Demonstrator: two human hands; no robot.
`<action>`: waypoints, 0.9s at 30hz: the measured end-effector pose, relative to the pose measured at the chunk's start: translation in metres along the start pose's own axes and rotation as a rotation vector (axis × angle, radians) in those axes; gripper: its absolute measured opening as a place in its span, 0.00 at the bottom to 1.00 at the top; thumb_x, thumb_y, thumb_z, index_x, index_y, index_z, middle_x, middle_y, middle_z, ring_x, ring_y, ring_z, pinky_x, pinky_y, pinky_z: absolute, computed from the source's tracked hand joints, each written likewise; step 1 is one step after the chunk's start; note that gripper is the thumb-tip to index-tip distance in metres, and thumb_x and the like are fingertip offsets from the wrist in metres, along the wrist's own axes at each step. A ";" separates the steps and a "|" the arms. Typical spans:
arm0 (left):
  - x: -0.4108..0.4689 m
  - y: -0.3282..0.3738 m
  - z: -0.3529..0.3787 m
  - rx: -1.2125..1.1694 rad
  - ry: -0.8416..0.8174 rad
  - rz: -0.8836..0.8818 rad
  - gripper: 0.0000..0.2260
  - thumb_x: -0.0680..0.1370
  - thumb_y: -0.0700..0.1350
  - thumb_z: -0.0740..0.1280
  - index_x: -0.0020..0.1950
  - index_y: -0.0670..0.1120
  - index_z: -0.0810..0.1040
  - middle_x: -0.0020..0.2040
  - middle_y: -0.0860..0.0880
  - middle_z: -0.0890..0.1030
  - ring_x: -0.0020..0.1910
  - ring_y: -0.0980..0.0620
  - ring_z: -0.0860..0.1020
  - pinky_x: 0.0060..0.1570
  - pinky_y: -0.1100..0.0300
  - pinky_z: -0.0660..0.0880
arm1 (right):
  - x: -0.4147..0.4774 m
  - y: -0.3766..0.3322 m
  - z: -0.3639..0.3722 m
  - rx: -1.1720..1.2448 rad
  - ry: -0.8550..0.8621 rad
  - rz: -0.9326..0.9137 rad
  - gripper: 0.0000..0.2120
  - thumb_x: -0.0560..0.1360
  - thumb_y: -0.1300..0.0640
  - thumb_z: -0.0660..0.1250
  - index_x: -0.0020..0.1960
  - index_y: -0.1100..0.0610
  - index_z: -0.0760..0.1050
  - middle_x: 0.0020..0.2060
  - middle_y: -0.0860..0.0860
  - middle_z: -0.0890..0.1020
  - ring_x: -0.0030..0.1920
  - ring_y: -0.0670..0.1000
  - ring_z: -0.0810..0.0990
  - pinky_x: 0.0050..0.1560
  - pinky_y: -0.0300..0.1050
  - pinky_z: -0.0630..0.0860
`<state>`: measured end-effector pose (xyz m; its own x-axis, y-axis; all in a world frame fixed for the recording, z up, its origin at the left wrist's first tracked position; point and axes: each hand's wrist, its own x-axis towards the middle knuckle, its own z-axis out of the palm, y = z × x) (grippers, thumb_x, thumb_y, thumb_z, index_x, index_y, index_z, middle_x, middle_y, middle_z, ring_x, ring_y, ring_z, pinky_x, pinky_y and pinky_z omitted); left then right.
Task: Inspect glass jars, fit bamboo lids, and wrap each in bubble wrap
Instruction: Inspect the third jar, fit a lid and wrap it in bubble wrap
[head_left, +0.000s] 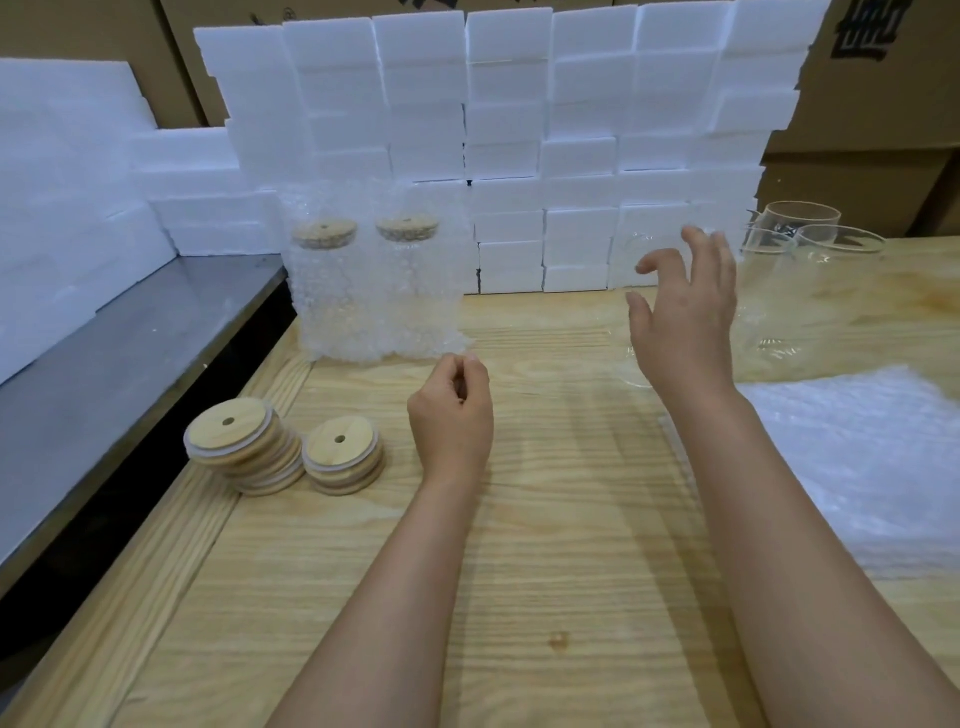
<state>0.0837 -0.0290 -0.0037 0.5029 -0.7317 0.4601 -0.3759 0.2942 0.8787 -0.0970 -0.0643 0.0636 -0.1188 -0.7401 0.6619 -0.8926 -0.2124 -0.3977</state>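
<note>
Two wrapped jars done, you're fetching the next. Right hand, fingers spread, hovers near bare glass jars right of them. Left hand curled, empty. Next: grip one jar.

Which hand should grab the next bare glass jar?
Probably the right hand: it is open and raised beside the bare glass jars. The left hand is curled, nearer the wrapped jars.
</note>
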 end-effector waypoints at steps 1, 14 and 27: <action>0.000 0.000 0.000 -0.011 -0.014 0.002 0.14 0.80 0.42 0.63 0.34 0.41 0.75 0.25 0.55 0.66 0.27 0.56 0.65 0.32 0.60 0.62 | 0.000 -0.003 0.000 0.034 -0.021 -0.015 0.11 0.78 0.63 0.64 0.60 0.62 0.73 0.73 0.60 0.62 0.76 0.61 0.52 0.71 0.54 0.55; -0.005 0.004 0.002 -0.102 -0.461 -0.007 0.45 0.64 0.58 0.76 0.74 0.58 0.53 0.68 0.54 0.68 0.66 0.57 0.70 0.62 0.62 0.67 | -0.011 -0.060 -0.004 0.455 -0.266 -0.151 0.09 0.75 0.62 0.69 0.54 0.57 0.75 0.71 0.52 0.63 0.72 0.53 0.63 0.66 0.38 0.58; -0.001 -0.003 0.004 -0.123 -0.328 0.015 0.40 0.65 0.44 0.80 0.71 0.54 0.62 0.69 0.54 0.72 0.67 0.65 0.69 0.67 0.57 0.70 | -0.065 -0.057 0.018 0.794 -0.146 -0.068 0.45 0.68 0.55 0.76 0.75 0.45 0.50 0.67 0.43 0.62 0.69 0.43 0.64 0.63 0.30 0.65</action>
<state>0.0816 -0.0318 -0.0072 0.2133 -0.8798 0.4248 -0.2743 0.3634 0.8903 -0.0308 -0.0157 0.0323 0.0310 -0.7734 0.6332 -0.3144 -0.6089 -0.7283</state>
